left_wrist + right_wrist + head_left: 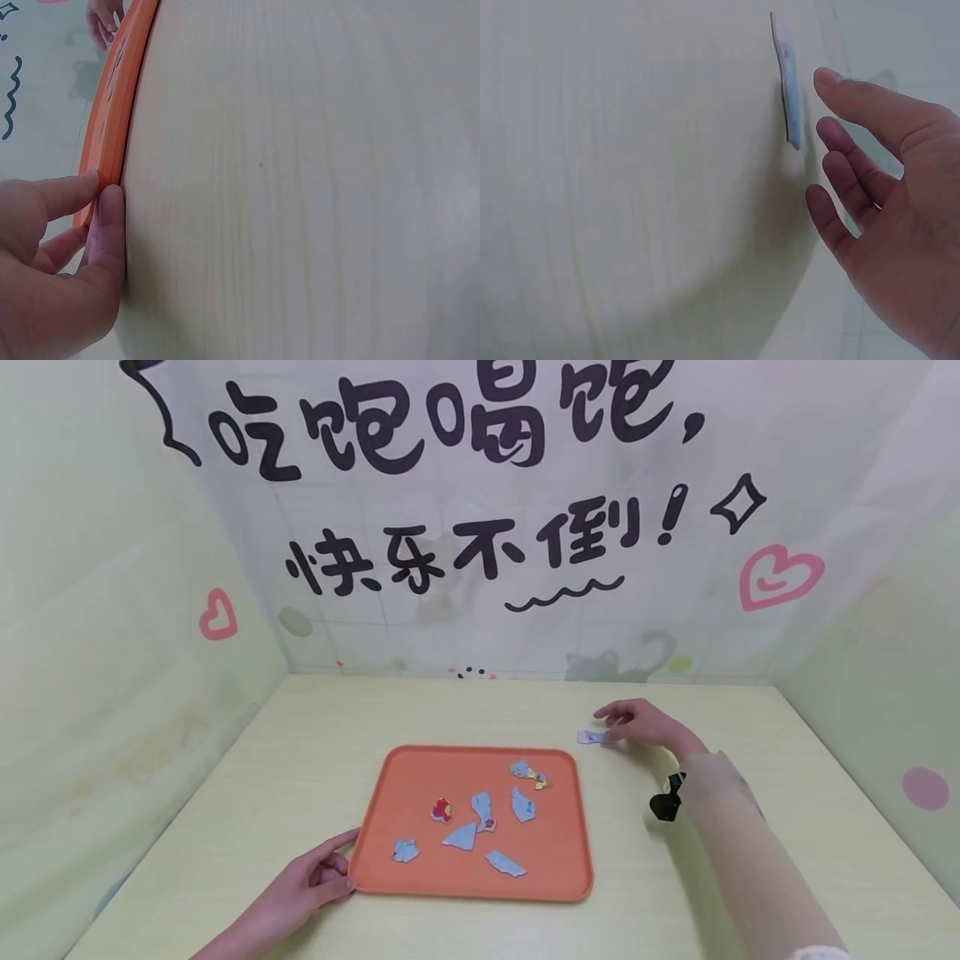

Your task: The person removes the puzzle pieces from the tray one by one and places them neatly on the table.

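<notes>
At its near left corner, the orange tray (472,883) is pinched between the thumb and fingers of my left hand (303,883); the left wrist view shows the grip on the tray's rim (112,142). Several irregular flat pieces lie spread in the tray, mostly pale blue, among them a red-and-yellow piece (442,811) and a blue triangular one (461,837). Beyond the tray's far right corner, a pale blue and lilac piece (789,90) lies on the table. Just beside it hovers my right hand (885,180), fingers relaxed and apart from the piece.
A light wood-grain table (337,718) lies under everything. Fabric panels with printed lettering and hearts (780,578) rise behind and at both sides. A small black object (666,806) shows at the right forearm's sleeve.
</notes>
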`<state>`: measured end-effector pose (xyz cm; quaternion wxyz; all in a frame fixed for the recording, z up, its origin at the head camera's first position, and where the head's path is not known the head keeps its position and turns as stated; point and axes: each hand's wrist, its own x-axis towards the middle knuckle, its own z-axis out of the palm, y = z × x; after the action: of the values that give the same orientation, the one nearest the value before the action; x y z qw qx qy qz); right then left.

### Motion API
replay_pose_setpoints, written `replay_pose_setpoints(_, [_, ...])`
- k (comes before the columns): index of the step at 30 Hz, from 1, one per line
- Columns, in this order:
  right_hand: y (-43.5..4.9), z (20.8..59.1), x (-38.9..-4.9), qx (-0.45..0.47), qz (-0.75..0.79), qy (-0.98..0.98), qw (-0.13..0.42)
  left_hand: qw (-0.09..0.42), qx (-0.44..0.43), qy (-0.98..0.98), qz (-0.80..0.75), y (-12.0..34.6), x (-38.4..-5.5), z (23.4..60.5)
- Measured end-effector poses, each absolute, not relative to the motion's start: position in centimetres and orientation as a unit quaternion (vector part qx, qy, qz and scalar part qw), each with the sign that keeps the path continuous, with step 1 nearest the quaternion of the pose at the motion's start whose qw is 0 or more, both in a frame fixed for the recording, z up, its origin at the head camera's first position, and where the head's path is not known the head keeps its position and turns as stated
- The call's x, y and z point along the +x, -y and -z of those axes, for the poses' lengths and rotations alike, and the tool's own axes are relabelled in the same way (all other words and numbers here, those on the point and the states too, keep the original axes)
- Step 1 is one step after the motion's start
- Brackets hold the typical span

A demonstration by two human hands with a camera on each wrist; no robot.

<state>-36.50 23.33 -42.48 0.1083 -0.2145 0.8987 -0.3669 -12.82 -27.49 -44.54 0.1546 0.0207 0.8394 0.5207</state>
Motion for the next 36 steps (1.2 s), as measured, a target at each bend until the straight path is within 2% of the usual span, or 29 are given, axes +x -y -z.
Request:
replay_pose_setpoints(7, [-20.2, 40.8, -36.7, -0.256, 0.372, -0.885, 0.113, 0.155, 0.022, -0.837, -0.524, 27.5, -12.8, 44.6])
replay_pose_setpoints(21, [-15.2, 40.6, -35.7, -0.327, 0.372, -0.858, 0.134, 0.158, 0.017, -0.835, -0.527, 27.5, -12.7, 44.5])
replay_pose_setpoints(36, [-12.9, 41.2, -34.1, -0.339, 0.314, -0.854, 0.237, 0.159, 0.024, -0.834, -0.529, 27.6, -12.8, 44.6])
